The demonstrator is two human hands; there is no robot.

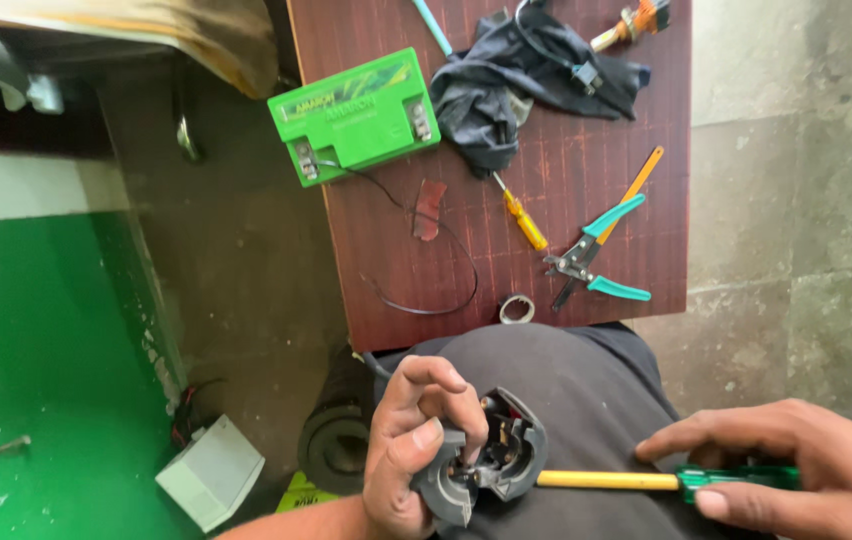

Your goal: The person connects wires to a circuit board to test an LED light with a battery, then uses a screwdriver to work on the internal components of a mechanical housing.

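Gripping a dark grey plastic switch housing over the lap, the left hand curls its fingers tight around it. The right hand pinches a yellow-shafted, green-handled screwdriver, tip inside the housing. Beyond, a green rectangular battery sits on the brown wooden table.

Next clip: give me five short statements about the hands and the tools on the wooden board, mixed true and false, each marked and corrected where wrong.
1. The left hand holds a grey plastic part. True.
2. The right hand grips a hammer. False: it holds a screwdriver with a green handle and yellow shaft, its tip at the grey part.
3. A green battery sits at the board's left edge. True.
4. The teal-handled pliers are in the right hand. False: they lie on the board.
5. A dark cloth lies on the board. True.
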